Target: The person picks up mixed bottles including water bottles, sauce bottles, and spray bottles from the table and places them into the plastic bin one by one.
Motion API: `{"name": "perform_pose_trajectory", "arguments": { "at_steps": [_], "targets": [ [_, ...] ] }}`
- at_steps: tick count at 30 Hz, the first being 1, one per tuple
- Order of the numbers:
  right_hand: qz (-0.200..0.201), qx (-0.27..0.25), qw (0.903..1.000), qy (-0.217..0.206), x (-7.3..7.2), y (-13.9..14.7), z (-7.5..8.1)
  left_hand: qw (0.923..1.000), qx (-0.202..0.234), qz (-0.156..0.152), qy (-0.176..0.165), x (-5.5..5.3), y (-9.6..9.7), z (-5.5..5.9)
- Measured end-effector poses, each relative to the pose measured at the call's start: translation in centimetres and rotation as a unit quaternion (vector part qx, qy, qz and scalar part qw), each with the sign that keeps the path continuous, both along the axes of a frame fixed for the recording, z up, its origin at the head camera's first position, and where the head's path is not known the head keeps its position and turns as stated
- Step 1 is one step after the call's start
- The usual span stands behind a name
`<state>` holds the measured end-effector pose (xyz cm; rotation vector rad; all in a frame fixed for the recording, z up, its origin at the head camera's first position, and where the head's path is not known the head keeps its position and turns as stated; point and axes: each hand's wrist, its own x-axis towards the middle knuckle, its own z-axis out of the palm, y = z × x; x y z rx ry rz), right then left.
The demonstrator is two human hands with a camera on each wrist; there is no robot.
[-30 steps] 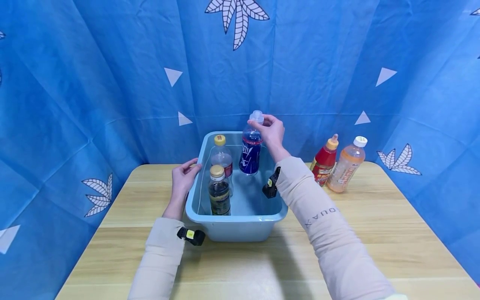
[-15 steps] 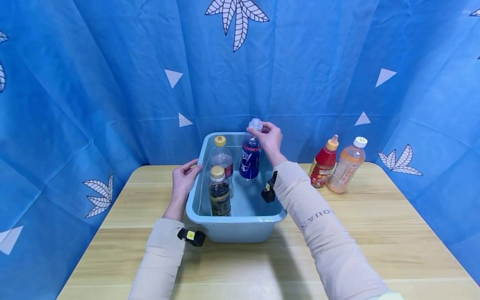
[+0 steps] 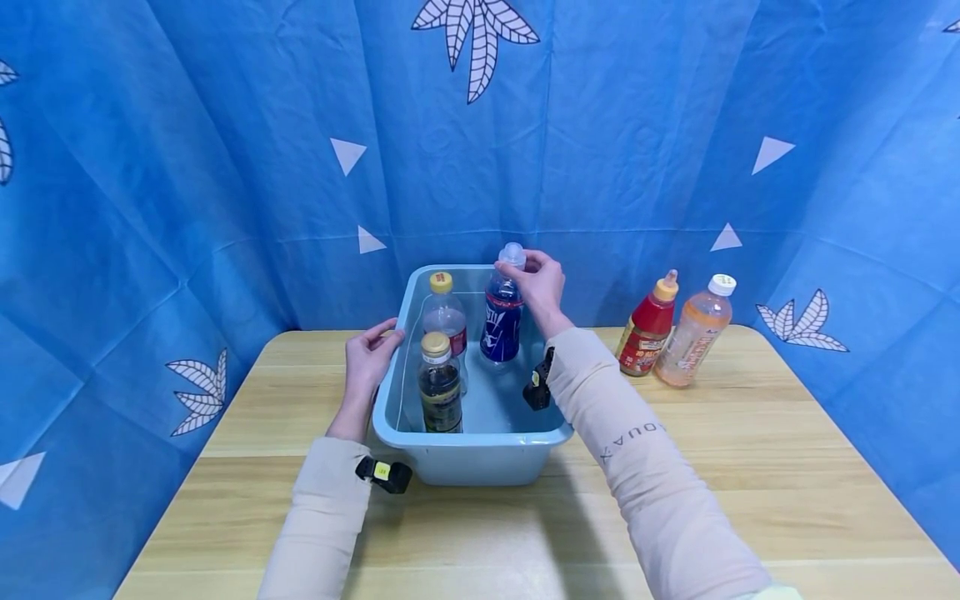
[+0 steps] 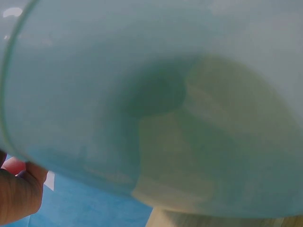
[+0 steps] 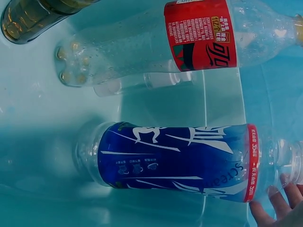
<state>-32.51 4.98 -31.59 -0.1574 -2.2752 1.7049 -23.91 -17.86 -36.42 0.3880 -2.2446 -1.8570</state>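
Note:
A light blue plastic basin stands on the table with bottles inside. My right hand grips the neck of a clear bottle with a dark blue label, just below its translucent cap. That bottle is upright at the basin's far right; in the right wrist view, the fingertips lie against its neck. My left hand holds the basin's left rim between thumb and fingers. Upright on the left side inside are a clear cola bottle with a yellow cap and a dark-liquid bottle.
To the basin's right, a red sauce bottle with a yellow nozzle stands on the wooden table beside an orange-tinted drink bottle with a white cap. A blue patterned curtain hangs behind and at both sides.
My right hand has lowered the blue-labelled bottle deeper into the basin, most of it in the first half second. The left hand stays at the rim.

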Motion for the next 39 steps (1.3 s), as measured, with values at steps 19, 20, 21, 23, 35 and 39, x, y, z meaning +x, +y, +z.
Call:
{"name": "perform_pose_trajectory", "arguments": {
  "at_steps": [19, 20, 21, 23, 35, 39],
  "targets": [
    [0.002, 0.011, 0.9999, -0.012, -0.08, 0.22, -0.44, 1.0000, 0.006, 0.003, -0.006, -0.08, 0.02, 0.04],
    [0.003, 0.012, 0.9998, -0.013, -0.10, 0.22, -0.46, 1.0000, 0.006, 0.003, -0.006, -0.09, 0.02, 0.03],
    [0.003, 0.013, 0.9998, -0.016, -0.12, 0.20, -0.49, 1.0000, 0.006, 0.003, -0.005, -0.10, 0.01, 0.01],
    [0.006, 0.015, 0.9997, -0.019, -0.15, 0.18, -0.54, 1.0000, 0.006, 0.003, -0.003, -0.10, -0.01, -0.02],
    [0.023, 0.026, 0.9992, -0.017, -0.24, 0.12, -0.61, 1.0000, 0.002, 0.001, -0.006, -0.07, 0.01, -0.01],
    [0.026, 0.031, 0.9991, -0.013, -0.31, 0.06, -0.66, 1.0000, 0.000, 0.002, -0.005, -0.09, 0.04, -0.06]
  ]
}}
